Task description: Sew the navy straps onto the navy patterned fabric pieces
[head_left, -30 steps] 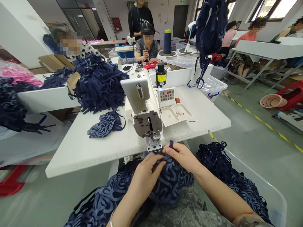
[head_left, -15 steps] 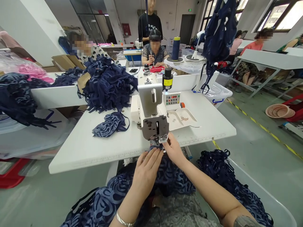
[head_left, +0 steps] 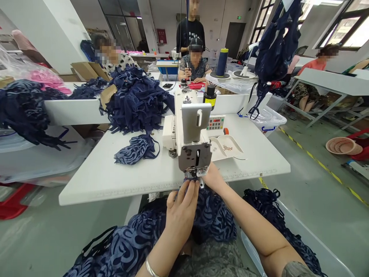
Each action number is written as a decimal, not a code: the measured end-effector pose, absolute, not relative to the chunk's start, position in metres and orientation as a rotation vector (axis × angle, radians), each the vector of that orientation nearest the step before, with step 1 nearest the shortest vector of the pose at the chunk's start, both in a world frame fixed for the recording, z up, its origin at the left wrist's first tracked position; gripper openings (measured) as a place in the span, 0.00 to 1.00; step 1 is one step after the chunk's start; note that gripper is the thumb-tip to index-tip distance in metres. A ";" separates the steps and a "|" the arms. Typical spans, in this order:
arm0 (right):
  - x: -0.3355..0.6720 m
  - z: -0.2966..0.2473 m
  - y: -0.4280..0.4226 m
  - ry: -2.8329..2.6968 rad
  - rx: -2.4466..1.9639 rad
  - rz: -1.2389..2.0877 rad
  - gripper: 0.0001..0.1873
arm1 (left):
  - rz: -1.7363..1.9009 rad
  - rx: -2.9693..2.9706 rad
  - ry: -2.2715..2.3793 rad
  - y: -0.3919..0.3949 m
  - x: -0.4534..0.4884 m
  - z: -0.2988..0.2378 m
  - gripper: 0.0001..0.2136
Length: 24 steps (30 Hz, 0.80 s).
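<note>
1. Left hand (head_left: pixel 181 207): fingers pressed together on navy cloth (head_left: pixel 211 213) at the sewing machine (head_left: pixel 195 127); right hand (head_left: pixel 212 177): partly hidden, grip can't be told.
2. White table (head_left: pixel 92 173): divided tray (head_left: pixel 235 147), patterned garment (head_left: pixel 133 151).
3. Beyond: seated co-worker (head_left: pixel 198 68), green-grey floor (head_left: pixel 302 181).

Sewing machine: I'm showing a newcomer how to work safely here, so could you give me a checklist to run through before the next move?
1. Cloth at the head: ok. Navy patterned cloth runs up to the sewing machine head.
2. Left hand clear of the needle: cannot tell. Its fingertips are close in at the head, and the needle can't be made out.
3. Right hand clear: cannot tell. Its fingers are hidden by the head.
4. Bangle away from the head: ok. It sits back on the left wrist.
5. Control panel on: ok. Its red display is lit.
6. Spare garment away from the head: ok. It lies apart on the tabletop.
</note>
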State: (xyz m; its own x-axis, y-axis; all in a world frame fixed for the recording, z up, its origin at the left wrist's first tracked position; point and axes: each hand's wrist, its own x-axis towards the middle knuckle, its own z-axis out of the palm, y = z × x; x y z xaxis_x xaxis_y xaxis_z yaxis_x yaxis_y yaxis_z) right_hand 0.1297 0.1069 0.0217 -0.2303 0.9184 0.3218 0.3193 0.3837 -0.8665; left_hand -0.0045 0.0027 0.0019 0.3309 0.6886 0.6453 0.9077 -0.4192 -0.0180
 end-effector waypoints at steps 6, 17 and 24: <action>0.129 0.018 0.110 -1.743 -1.089 0.859 0.07 | -0.795 -2.188 -1.444 0.003 -0.001 0.001 0.16; 0.126 0.017 0.110 -1.650 -1.167 0.817 0.11 | -0.740 -2.192 -1.471 0.002 0.001 0.005 0.17; 0.142 0.013 0.075 -1.622 -1.273 0.956 0.14 | -0.762 -2.219 -1.458 0.001 -0.001 0.002 0.18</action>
State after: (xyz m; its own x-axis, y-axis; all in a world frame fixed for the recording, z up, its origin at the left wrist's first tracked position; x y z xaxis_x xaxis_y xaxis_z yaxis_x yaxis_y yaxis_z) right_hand 0.1419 0.0749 0.0133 -0.1292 0.9791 0.1573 0.3367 0.1925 -0.9217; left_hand -0.0010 0.0013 0.0025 0.3158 0.7159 0.6228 0.9201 -0.3914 -0.0167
